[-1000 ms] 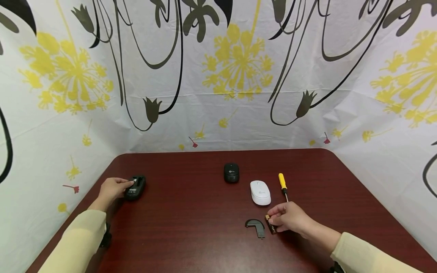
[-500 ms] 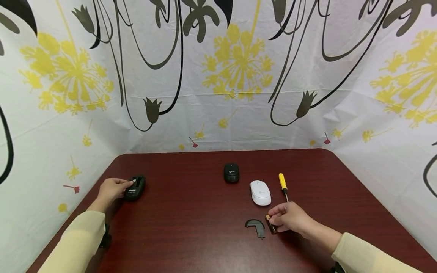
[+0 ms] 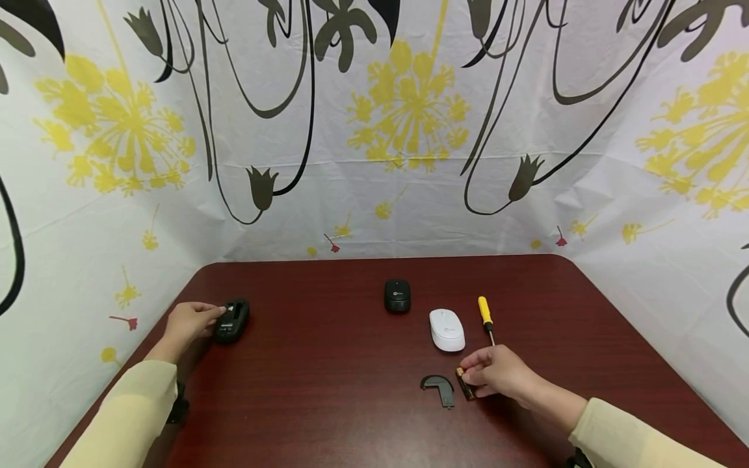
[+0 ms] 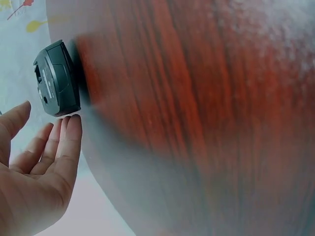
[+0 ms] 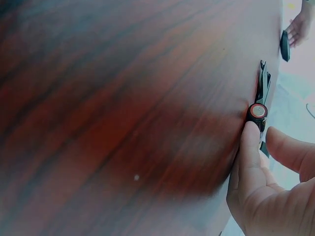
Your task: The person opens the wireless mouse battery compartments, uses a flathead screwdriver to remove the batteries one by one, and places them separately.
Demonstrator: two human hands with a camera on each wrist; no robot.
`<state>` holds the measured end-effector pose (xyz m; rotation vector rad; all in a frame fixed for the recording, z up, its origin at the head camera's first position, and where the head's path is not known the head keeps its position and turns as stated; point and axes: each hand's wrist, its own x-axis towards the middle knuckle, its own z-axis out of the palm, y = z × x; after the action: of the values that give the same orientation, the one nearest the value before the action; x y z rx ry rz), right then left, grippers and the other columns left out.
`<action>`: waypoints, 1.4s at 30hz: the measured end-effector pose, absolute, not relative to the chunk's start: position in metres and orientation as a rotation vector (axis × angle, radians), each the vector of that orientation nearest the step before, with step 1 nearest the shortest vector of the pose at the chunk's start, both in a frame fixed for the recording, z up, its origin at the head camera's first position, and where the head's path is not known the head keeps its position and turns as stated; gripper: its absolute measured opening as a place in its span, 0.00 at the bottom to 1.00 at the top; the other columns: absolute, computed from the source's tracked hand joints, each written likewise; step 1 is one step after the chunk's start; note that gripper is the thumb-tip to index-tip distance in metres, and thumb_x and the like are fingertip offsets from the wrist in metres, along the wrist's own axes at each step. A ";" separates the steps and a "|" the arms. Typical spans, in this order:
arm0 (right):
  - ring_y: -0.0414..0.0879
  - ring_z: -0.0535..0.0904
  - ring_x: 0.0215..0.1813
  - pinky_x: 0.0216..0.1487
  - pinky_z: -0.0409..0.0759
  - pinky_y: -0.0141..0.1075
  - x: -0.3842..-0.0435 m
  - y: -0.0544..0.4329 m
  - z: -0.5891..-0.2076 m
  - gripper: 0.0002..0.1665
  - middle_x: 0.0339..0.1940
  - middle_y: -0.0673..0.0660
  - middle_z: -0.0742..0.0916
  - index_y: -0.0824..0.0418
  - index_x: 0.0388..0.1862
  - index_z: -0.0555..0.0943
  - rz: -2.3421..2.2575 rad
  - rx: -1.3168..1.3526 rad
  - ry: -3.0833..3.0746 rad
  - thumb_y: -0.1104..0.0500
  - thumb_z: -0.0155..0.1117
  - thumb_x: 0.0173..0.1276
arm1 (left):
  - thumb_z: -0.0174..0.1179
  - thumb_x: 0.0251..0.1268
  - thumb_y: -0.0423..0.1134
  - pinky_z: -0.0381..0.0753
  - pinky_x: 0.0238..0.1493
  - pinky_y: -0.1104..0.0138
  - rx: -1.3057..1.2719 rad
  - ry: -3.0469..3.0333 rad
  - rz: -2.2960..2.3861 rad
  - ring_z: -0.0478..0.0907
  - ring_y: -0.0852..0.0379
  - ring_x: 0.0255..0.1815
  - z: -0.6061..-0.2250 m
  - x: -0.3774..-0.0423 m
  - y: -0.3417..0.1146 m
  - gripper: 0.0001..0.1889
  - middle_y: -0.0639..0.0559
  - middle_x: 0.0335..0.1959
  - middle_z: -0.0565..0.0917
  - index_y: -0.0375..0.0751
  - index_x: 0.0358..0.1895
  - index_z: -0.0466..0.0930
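Observation:
A black computer mouse [image 3: 232, 321] lies underside up at the left edge of the table, its battery slot uncovered. My left hand [image 3: 188, 327] is at its left side. In the left wrist view the thumb stands off the mouse, and the nearly straight fingertips meet its end. At the right, my right hand [image 3: 497, 377] holds a black and gold battery [image 5: 257, 111] low at the tabletop, fingertips around it; the thumb hides part of it in the head view. Just left of the battery lies a loose black curved cover [image 3: 443, 391].
Behind the right hand lie a white mouse [image 3: 447, 330] and a yellow-handled screwdriver [image 3: 484, 311], its shaft tip hidden by the hand. A second black mouse [image 3: 397, 296] sits farther back. A patterned cloth [image 3: 409, 214] hangs around the dark red table [image 3: 316, 364].
My left hand has shifted slightly left, its thumb drawing back from the top of the black mouse. The right hand and battery stay almost still.

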<state>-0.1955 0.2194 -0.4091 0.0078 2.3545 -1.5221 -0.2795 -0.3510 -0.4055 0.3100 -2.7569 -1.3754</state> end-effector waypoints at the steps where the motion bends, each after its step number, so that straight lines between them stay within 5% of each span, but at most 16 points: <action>1: 0.48 0.82 0.35 0.35 0.85 0.45 -0.195 0.219 -0.409 0.11 0.32 0.57 0.85 0.75 0.43 0.80 -1.523 0.009 2.355 0.70 0.66 0.63 | 0.60 0.69 0.46 0.85 0.36 0.61 0.310 -2.756 -1.371 0.82 0.48 0.40 -0.405 -0.279 -0.351 0.27 0.28 0.48 0.80 0.20 0.53 0.76; 23: 0.48 0.83 0.35 0.35 0.85 0.45 -0.198 0.221 -0.404 0.11 0.32 0.58 0.85 0.75 0.44 0.80 -1.526 0.071 2.387 0.71 0.66 0.62 | 0.58 0.71 0.47 0.84 0.41 0.62 0.168 -2.565 -1.483 0.81 0.43 0.50 -0.386 -0.278 -0.326 0.27 0.30 0.56 0.77 0.25 0.59 0.74; 42: 0.59 0.82 0.44 0.42 0.84 0.45 -0.223 0.244 -0.385 0.23 0.42 0.62 0.85 0.76 0.55 0.76 -1.609 -0.225 2.547 0.62 0.67 0.66 | 0.64 0.66 0.42 0.83 0.43 0.53 -0.345 -2.647 -1.426 0.84 0.40 0.41 -0.381 -0.277 -0.212 0.18 0.40 0.48 0.84 0.35 0.53 0.81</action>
<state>-0.2225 0.2437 -0.3855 -0.2254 2.5473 -1.6088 -0.2769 -0.2119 -0.3810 -0.3452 -2.6473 -1.4258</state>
